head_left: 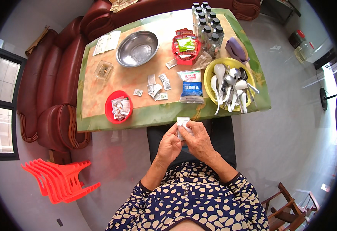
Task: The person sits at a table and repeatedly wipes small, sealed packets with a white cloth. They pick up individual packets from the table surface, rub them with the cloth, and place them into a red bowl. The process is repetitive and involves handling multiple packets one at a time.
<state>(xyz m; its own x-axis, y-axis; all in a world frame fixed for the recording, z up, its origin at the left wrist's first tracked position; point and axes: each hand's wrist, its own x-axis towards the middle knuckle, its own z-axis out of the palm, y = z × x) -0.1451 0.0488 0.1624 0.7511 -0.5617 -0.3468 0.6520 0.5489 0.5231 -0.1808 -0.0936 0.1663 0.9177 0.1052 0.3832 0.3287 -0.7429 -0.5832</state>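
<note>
Small white sachet [183,126]: pinched between both hands above the lap, just off the table's near edge. Left hand [169,145] grips its left side with the fingertips; right hand [199,140] grips its right side; the hands are together, closed on the sachet.

Table [99,101], green-rimmed with a tan top:
- Red plate [118,107] with small packets, near-left corner.
- Loose sachets [156,87], scattered at the middle.
- Blue-and-white bag [191,87], near edge, right of the loose sachets.
- Yellow bowl [208,78] filled with spoons [230,85], near-right corner.
- Steel bowl [137,48], far left.
- Red basket [186,48] with packets, far middle.
- Black-capped bottles [207,27], clustered at the far-right corner.
- Glass ashtray [103,69], left edge.
</note>
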